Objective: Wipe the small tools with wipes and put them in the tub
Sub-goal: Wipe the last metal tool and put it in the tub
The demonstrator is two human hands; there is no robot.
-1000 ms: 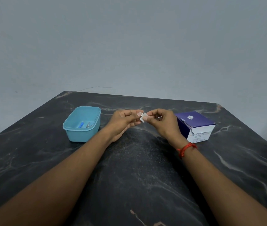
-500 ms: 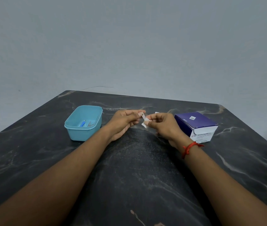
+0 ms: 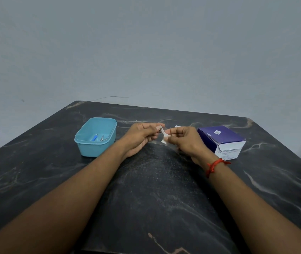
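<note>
Left hand pinches small metal tool; right hand pinches white wipe (touching tool); blue tub left

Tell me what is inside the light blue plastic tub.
The light blue plastic tub holds two small tools on its floor: a blue-handled one and a thin silver metal one. The tub's near wall hides the front strip of the floor, so anything there cannot be seen.

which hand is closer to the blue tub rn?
Left. The left hand is just to the right of the blue tub, apart from it. The right hand is farther right, close beside the purple box.
</note>
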